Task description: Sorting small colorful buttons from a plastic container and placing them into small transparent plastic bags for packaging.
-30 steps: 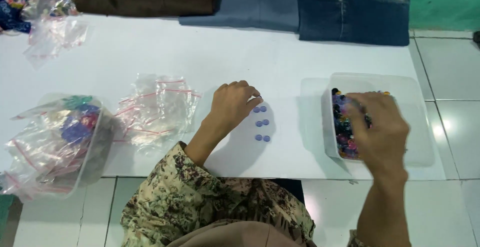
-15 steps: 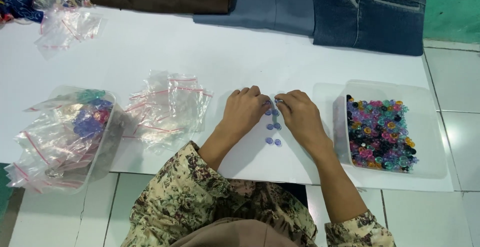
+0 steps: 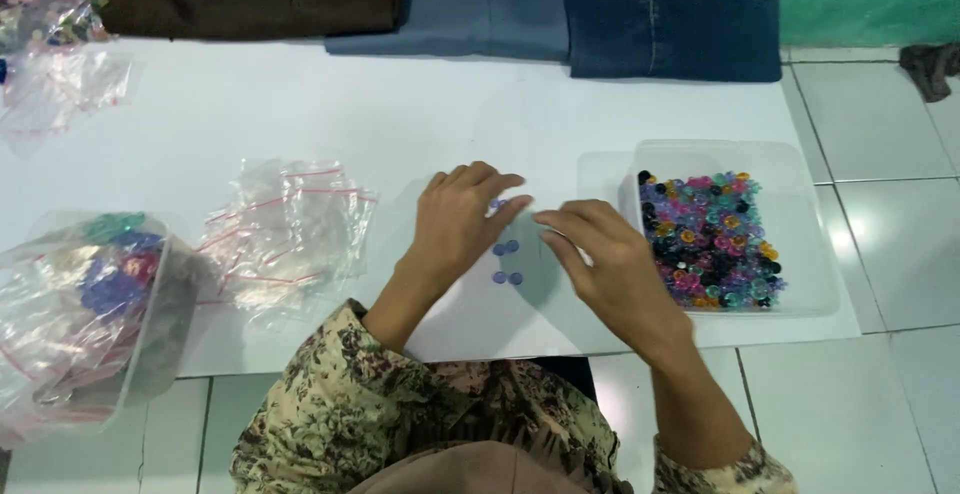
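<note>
— Where are the blue beads (image 3: 505, 262) found?

— A small cluster is laid flat on the white table (image 3: 330, 114), just left of the clear tray (image 3: 815, 229) of mixed coloured beads (image 3: 708, 241). The landmark is taken to be that tray throughout.

— How are the hands placed?

— The left hand (image 3: 455, 222) is rested over the cluster from its far-left side, fingers loosely spread, with one bead seemingly touched at the fingertips. The right hand (image 3: 605, 259) is set between the cluster and the tray, fingers relaxed and half curled; nothing is seen to be held, though the underside of the palm is hidden.

— How might the sorting be done well?

— By judgement, the beads should be slid with light fingertip pressure and kept in one tight group, since round pieces are easily scattered on a smooth top. The group is best kept well apart from the tray's wall.

— What else is laid out?

— Farther left of the tray, a heap of empty zip bags (image 3: 285, 229) is seen, and beyond it a tub of filled bags (image 3: 85, 304) at the table's edge. Folded trousers (image 3: 670, 9) are laid behind the tray.
</note>
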